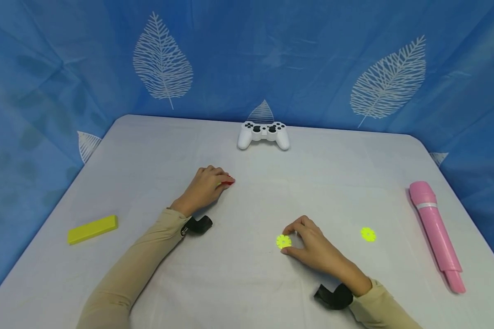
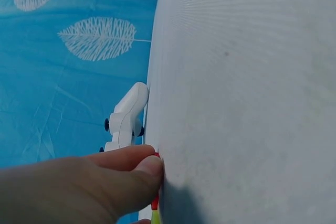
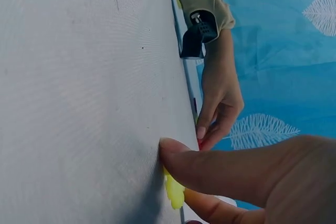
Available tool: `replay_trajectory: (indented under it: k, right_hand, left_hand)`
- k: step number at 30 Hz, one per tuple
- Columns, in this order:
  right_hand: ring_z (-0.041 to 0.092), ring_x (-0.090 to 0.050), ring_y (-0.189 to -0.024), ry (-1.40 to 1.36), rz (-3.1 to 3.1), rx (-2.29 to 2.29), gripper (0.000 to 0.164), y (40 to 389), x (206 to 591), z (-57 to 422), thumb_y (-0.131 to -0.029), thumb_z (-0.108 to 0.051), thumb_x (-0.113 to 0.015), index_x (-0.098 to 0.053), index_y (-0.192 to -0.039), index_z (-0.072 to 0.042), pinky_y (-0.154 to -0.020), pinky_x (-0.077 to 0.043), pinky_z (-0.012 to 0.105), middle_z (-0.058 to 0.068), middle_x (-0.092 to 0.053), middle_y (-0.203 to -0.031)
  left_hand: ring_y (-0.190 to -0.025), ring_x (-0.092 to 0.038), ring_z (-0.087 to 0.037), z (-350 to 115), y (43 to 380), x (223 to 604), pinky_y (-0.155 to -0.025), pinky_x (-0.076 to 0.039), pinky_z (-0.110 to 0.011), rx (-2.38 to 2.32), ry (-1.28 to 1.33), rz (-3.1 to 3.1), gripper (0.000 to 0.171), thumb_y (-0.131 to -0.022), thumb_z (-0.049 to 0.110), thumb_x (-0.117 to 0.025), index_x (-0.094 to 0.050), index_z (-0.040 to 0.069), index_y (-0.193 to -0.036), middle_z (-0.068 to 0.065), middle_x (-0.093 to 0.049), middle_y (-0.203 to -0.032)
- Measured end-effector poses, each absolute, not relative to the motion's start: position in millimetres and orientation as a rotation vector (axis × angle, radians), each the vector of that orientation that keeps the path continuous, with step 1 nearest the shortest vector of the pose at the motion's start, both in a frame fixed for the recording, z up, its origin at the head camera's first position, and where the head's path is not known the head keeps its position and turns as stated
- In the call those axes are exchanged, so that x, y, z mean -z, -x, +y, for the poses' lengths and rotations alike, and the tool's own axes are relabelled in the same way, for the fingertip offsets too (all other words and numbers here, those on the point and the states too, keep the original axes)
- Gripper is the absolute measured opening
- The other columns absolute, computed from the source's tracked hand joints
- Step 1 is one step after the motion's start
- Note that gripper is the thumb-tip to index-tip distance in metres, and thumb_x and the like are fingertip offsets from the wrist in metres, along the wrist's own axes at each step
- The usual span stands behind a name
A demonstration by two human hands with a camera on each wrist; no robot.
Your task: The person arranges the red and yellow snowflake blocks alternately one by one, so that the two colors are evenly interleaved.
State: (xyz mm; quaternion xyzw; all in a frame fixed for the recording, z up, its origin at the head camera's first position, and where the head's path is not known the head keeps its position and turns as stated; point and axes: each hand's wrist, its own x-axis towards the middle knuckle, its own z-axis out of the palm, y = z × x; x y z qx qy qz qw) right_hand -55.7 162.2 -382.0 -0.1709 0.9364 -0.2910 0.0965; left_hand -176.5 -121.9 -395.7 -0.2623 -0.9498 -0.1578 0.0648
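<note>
Two pinch holds on small pieces. We centre the clock on the scalloped yellow disc (image 1: 286, 244), with 12 o'clock toward the far edge of the white surface (image 1: 238, 283). The right hand (image 1: 313, 245) has its wrist toward 4 o'clock and its fingers clamped on the disc's rim, forefinger near 12 and thumb near 6, leaving the middle bare. Between 10 and 11 o'clock, the left hand (image 1: 206, 187) pinches a red piece (image 1: 229, 181) between thumb and forefinger. A yellow-green piece (image 2: 155, 217) shows beside it in the left wrist view; we cannot tell whether the two are joined, nor whether the disc touches the surface.

For good handling, we would grip the disc by opposite rims with light, even pressure, since so thin a piece may tilt or slip under a hard squeeze. We would raise it straight rather than drag it, turning from the wrist so that its notches remain visible. The left fingers serve best held steady, with the red piece's edge exposed. A second yellow disc (image 1: 368, 234) lies at 3 o'clock, well apart.
</note>
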Motion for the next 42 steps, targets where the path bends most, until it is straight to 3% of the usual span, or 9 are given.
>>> replay_trajectory:
  k: [9,16,24,36,42]
  right_hand:
    - [0.008,-0.046,-0.088,0.516,2.726,0.959,0.03,54.4,384.2,160.2,-0.074,-0.014,-0.074,-0.054,-0.096,-0.017,-0.076,-0.042,0.023,-0.006,-0.049,-0.095]
    - [0.005,-0.05,-0.076,0.65,2.694,1.024,0.026,55.1,385.5,160.2,-0.075,-0.008,-0.071,-0.054,-0.093,-0.014,-0.068,-0.043,0.02,-0.007,-0.055,-0.087]
    - [0.003,-0.05,-0.075,0.764,2.681,1.063,0.032,54.8,388.1,161.3,-0.075,-0.005,-0.07,-0.062,-0.103,-0.017,-0.067,-0.044,0.018,-0.008,-0.06,-0.093]
    - [0.011,-0.053,-0.087,0.987,2.565,0.986,0.035,54.6,388.8,163.3,-0.083,0.006,-0.055,-0.067,-0.103,-0.019,-0.074,-0.043,0.019,-0.004,-0.052,-0.1]
    - [0.007,-0.05,-0.081,0.963,2.563,0.991,0.031,53.9,388.2,162.1,-0.082,0.006,-0.056,-0.068,-0.1,-0.016,-0.069,-0.042,0.017,-0.004,-0.053,-0.098]
  left_hand:
    - [-0.096,-0.054,-0.024,-121.4,175.6,396.3,-0.085,-0.04,-0.043,0.483,0.789,-2.886,0.021,-0.088,0.018,-0.059,-0.068,0.019,-0.107,-0.003,-0.065,-0.104]
    - [-0.096,-0.053,-0.023,-121.2,176.3,397.4,-0.083,-0.04,-0.042,0.484,0.783,-2.9,0.022,-0.088,0.019,-0.059,-0.068,0.02,-0.108,-0.002,-0.064,-0.106]
    - [-0.096,-0.054,-0.023,-121.5,176.0,398.5,-0.079,-0.041,-0.04,0.49,0.794,-2.878,0.022,-0.088,0.018,-0.059,-0.068,0.019,-0.108,-0.003,-0.065,-0.105]
    - [-0.095,-0.054,-0.023,-121.6,175.5,397.1,-0.078,-0.042,-0.039,0.49,0.79,-2.875,0.021,-0.088,0.019,-0.059,-0.068,0.018,-0.107,-0.003,-0.065,-0.104]
    - [-0.094,-0.054,-0.022,-121.5,176.2,398.0,-0.077,-0.043,-0.038,0.496,0.797,-2.875,0.021,-0.088,0.018,-0.059,-0.068,0.019,-0.107,-0.003,-0.065,-0.104]
